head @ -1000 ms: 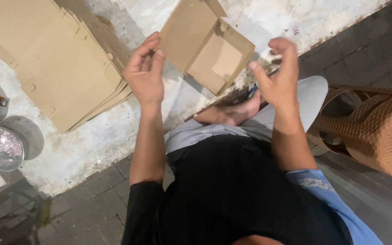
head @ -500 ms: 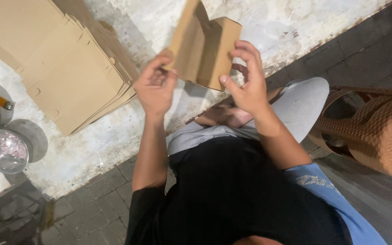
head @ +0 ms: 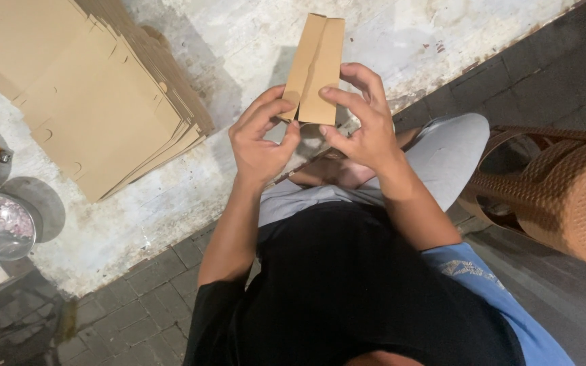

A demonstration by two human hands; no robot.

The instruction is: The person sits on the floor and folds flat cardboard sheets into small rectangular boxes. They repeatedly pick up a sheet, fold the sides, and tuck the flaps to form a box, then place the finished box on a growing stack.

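We noted round metal bowl (head: 1,226) at left, pinkish contents. Folded cardboard piece (head: 317,68) above lap, long axis pointing away; left hand (head: 260,139) and right hand (head: 364,122) pinched its lower end.

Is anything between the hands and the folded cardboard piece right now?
Nothing visible. Both the left hand and right hand already grip the folded cardboard piece directly at its lower end, held above the white surface.

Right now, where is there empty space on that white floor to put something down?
Bare patches: between the stack of flat cardboard and the folded cardboard piece in both hands, and right of that piece. Crowded: far left, by the metal bowl.
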